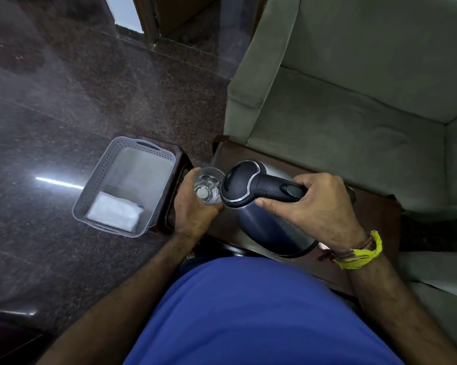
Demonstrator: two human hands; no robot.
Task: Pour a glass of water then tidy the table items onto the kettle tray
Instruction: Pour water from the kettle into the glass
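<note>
**Kettle tipped over the glass**

While the kettle leans toward the glass, the widest thing in view is the grey-green sofa (353,96) at far right, on a dark polished floor (51,101). Near its front edge stands a dark wooden table (374,206), running from centre to right. Left of the table, a smaller dark stool (178,164) carries a pale perforated basket (103,177), well apart from the hands; a white folded packet (114,213) lies in the basket's near end.

Above the table's left part hangs the kettle (259,217), steel-bodied with a black lid and handle, tilted so its spout points left into the glass (207,189). The right hand (317,206) grasps the black handle, fingers wrapped over it and thumb along the near side; a yellow thread band (359,255) circles that wrist. The left hand (193,206) grips the glass from its left and near side, holding it just beside the kettle's spout, between stool and table. Clear water shows in the glass; how full it is cannot be told. A blue shirt (248,312) fills the near edge.
</note>
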